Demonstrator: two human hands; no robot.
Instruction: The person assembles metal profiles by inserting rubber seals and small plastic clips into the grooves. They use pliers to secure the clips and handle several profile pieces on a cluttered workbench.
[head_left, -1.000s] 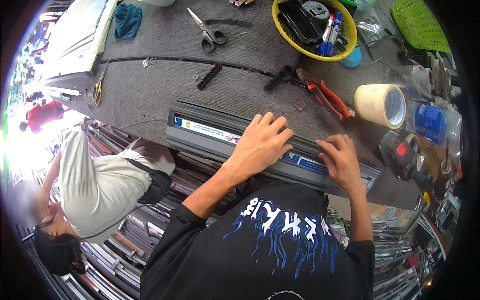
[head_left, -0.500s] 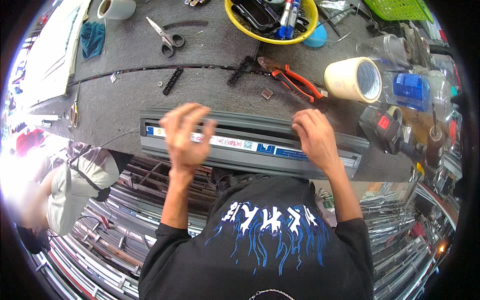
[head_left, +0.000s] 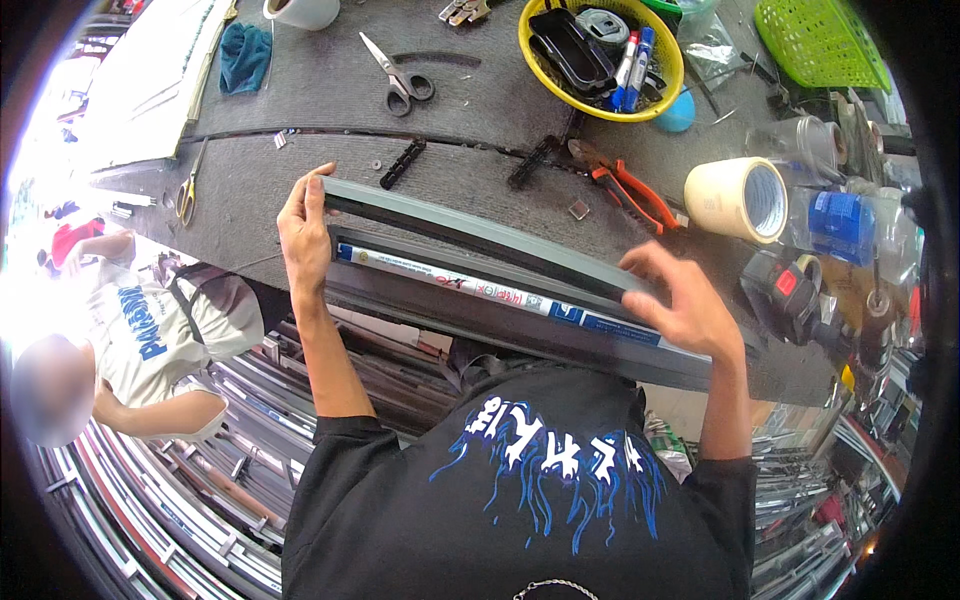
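Observation:
A long grey metal profile slants across the near edge of the bench, its left end held by my left hand, closed with thumb and fingers round the tip. My right hand is toward the other end, fingers on the far side and thumb on the near side of the same profile. Just below it, nearer me, lies another grey profile with a blue and white printed label strip and red handwriting. A dark gap parts the two, wider at the left. The right ends are partly hidden by my right hand.
Beyond the profiles lie black-handled scissors, red-handled pliers and black plastic strips. A yellow basket of tools, a tape roll and a power tool stand farther right. At left is another person.
My left hand has moved left and away from me to the profile's end and closed on it. The far profile has tilted away from the labelled one. My right hand has shifted right and lower.

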